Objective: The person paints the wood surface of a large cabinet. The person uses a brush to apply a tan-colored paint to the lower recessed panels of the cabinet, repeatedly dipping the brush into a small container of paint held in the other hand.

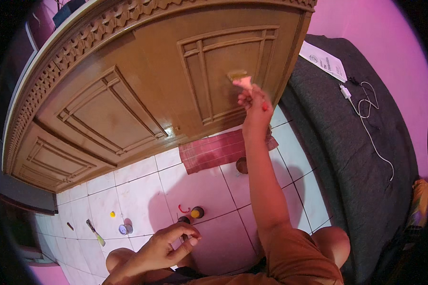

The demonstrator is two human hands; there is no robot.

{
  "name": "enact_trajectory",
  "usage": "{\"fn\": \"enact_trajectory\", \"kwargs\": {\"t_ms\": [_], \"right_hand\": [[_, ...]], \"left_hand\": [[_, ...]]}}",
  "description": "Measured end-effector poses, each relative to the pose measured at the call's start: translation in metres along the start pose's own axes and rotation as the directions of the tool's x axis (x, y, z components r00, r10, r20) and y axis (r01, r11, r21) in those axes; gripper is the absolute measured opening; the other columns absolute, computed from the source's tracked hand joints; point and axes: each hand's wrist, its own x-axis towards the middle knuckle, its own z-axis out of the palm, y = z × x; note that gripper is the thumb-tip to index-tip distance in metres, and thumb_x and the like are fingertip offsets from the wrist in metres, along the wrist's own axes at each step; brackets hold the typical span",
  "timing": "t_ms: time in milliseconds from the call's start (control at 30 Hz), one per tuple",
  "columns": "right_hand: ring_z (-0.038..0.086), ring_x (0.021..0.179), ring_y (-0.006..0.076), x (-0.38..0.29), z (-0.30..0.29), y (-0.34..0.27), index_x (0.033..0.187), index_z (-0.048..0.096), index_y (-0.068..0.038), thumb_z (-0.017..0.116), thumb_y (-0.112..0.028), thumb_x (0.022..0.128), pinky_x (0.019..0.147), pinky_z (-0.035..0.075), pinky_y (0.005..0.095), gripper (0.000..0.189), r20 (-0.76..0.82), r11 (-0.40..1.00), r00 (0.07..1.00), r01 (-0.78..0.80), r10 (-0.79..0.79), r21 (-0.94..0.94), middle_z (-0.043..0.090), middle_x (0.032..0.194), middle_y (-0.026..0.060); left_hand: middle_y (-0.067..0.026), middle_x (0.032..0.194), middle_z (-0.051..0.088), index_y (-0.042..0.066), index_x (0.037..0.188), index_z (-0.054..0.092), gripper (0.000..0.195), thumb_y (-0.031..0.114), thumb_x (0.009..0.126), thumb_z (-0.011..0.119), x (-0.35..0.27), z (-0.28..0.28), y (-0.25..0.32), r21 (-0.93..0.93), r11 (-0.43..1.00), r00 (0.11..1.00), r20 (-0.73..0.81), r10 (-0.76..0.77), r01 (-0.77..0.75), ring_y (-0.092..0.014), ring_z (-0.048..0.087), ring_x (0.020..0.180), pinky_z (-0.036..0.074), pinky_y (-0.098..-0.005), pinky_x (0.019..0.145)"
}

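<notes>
My right hand (255, 107) is closed around the handle of a flat paintbrush (242, 81), blurred, with a bit of red showing by the palm. Its bristles are at the right door panel (221, 60) of a carved wooden cabinet (153, 71); whether they touch is hard to tell. My left hand (167, 245) hovers over my lap, loosely curled and empty, thumb apart from the fingers. Just beyond it stand a dark bottle with a yellow top (197, 212) and another dark container (184, 220), partly hidden by the hand. A brown cup-like container (241, 165) sits beside my right forearm.
A red cloth (214, 151) lies along the cabinet's base. On the tiles are a small can (125, 229), a yellow cap (112, 214), a green-handled tool (95, 232) and a curved red piece (183, 209). A dark covered surface (346, 135) at right bears papers (322, 61) and a white charger (345, 91).
</notes>
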Motion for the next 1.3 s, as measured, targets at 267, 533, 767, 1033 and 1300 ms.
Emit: {"fn": "enact_trajectory", "kwargs": {"t_ms": [267, 533, 767, 1033, 1300], "right_hand": [[0.063, 0.074, 0.0152, 0.020, -0.008, 0.004, 0.114, 0.059, 0.000, 0.054, -0.012, 0.098, 0.061, 0.052, 0.0275, 0.021, -0.006, 0.994, 0.995, 0.100, -0.099, 0.036, 0.066, 0.090, 0.0100], [0.063, 0.073, 0.0128, -0.018, 0.011, -0.009, 0.109, 0.061, 0.000, 0.056, -0.012, 0.096, 0.058, 0.049, 0.0251, 0.018, -0.196, 0.997, 0.980, 0.029, -0.043, -0.073, 0.066, 0.089, 0.0085], [0.064, 0.074, 0.0134, -0.019, 0.028, 0.010, 0.113, 0.062, -0.002, 0.057, -0.013, 0.095, 0.058, 0.049, 0.0245, 0.021, -0.001, 0.997, 0.998, 0.064, -0.064, -0.040, 0.067, 0.088, 0.0078], [0.053, 0.058, 0.0086, -0.025, -0.012, -0.007, 0.098, 0.058, -0.003, 0.054, -0.014, 0.096, 0.051, 0.043, 0.0224, 0.012, -0.120, 0.960, 0.989, 0.052, -0.088, -0.274, 0.069, 0.082, 0.0061], [0.059, 0.064, 0.0081, 0.030, 0.022, -0.135, 0.101, 0.066, -0.003, 0.058, -0.022, 0.091, 0.050, 0.039, 0.0201, 0.023, 0.348, 0.611, 0.913, 0.153, 0.213, -0.777, 0.066, 0.080, 0.0028]], "left_hand": [[-0.0079, 0.099, 0.065, 0.002, 0.108, 0.059, 0.014, 0.005, 0.094, 0.061, 0.008, 0.004, -0.002, -0.004, 1.000, 0.999, 0.034, -0.019, 0.020, -0.017, 0.064, 0.093, 0.050, -0.0287, 0.082], [-0.0074, 0.096, 0.064, 0.002, 0.107, 0.059, 0.014, 0.004, 0.093, 0.060, 0.009, 0.007, 0.004, 0.006, 1.000, 1.000, 0.002, 0.014, -0.014, -0.016, 0.064, 0.089, 0.050, -0.0279, 0.080], [-0.0069, 0.096, 0.064, 0.003, 0.107, 0.059, 0.015, 0.004, 0.093, 0.061, 0.007, 0.007, 0.003, 0.041, 0.999, 0.999, 0.037, -0.004, 0.002, -0.016, 0.064, 0.088, 0.050, -0.0279, 0.078], [-0.0067, 0.095, 0.064, 0.003, 0.106, 0.058, 0.017, 0.005, 0.090, 0.064, 0.000, 0.004, 0.019, 0.051, 0.998, 0.999, 0.034, -0.024, 0.022, -0.016, 0.064, 0.082, 0.052, -0.0269, 0.064], [-0.0103, 0.093, 0.064, 0.002, 0.099, 0.061, 0.013, 0.006, 0.088, 0.065, -0.002, 0.004, 0.016, -0.051, 0.999, 0.999, 0.051, -0.007, 0.010, -0.023, 0.065, 0.084, 0.052, -0.0324, 0.071]]}}
